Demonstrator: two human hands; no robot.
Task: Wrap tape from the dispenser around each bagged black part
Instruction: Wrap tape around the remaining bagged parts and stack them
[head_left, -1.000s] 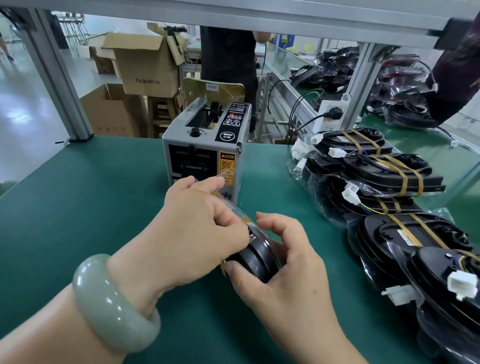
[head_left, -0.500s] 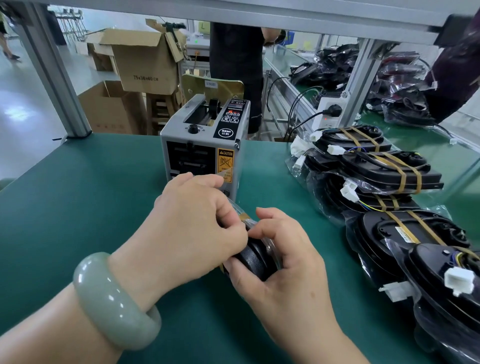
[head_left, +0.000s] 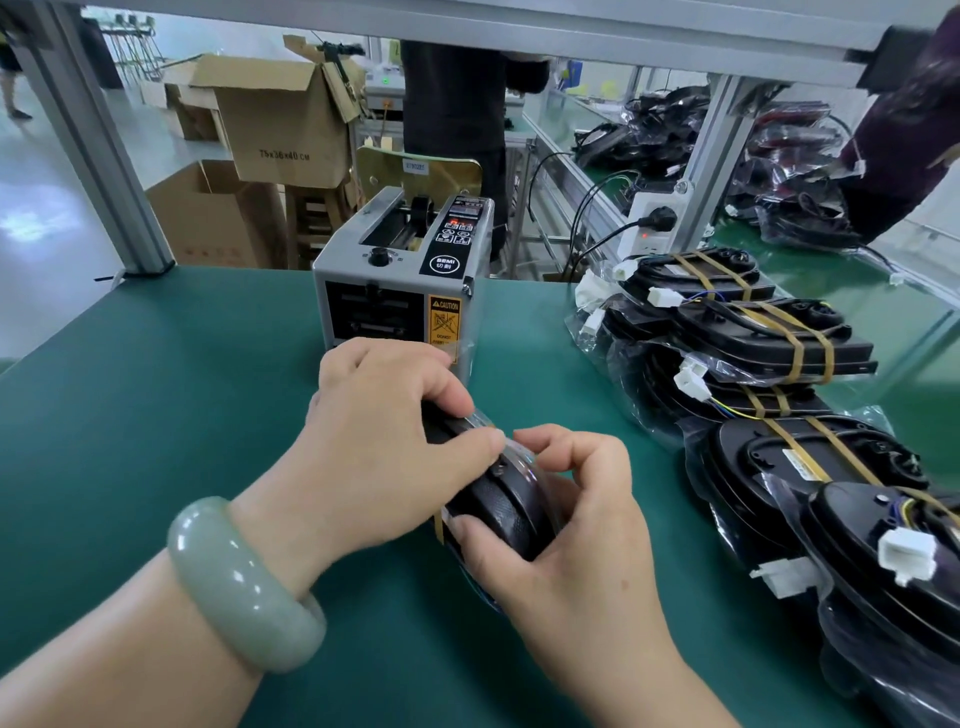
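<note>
bagged black part (head_left: 498, 506) in front of the dispenser (head_left: 402, 280), gripped by left hand (head_left: 384, 452) and right hand (head_left: 566, 525); taping underway, next press the strip flat.

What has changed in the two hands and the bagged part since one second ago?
The right grip curled its fingers in tighter over the bagged part, toward the left thumb. The left grip still holds it, thumb on the top edge. Nothing was let go. The tape dispenser and the taped pile stayed put.

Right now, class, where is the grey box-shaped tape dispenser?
The grey tape dispenser stands centre of the head view on the green mat, just beyond the left hand, left of the taped black parts.
</note>
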